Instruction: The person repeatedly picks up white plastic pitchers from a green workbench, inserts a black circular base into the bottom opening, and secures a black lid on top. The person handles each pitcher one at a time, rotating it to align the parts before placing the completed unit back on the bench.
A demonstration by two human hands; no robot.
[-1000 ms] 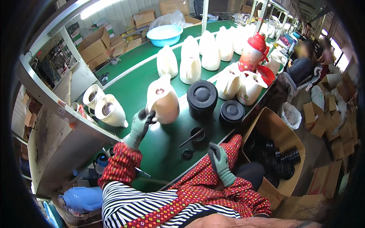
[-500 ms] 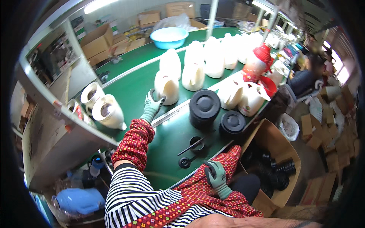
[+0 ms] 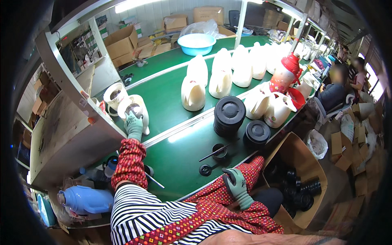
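My left hand [image 3: 134, 124], in a green glove, reaches to a cream-white thermos shell [image 3: 143, 108] at the left of the green belt. Its fingers bend over the rim of the shell's round opening, which they partly hide. A second cream shell [image 3: 115, 94] with a dark opening stands just behind. Low over my lap, my right hand [image 3: 238, 188] is curled closed; whatever its fingers may hold is hidden. Nearest to it lie a small black round cap [image 3: 205, 170] and a black cup [image 3: 219, 151] with a dark thin stick [image 3: 210, 155] across it.
Several white thermos shells [image 3: 193, 94] line the belt [image 3: 163, 110]. Black lids stand in stacks [image 3: 230, 116] beside a shorter stack [image 3: 257, 131]. A red-topped thermos [image 3: 286, 73] stands farther right. At my right, a cardboard box [image 3: 318, 163] holds black parts. A blue basin [image 3: 197, 43] sits behind.
My left hand has moved left from a white shell in the row to the shell with the upturned opening. My right hand stays over my lap. The view has shifted slightly.
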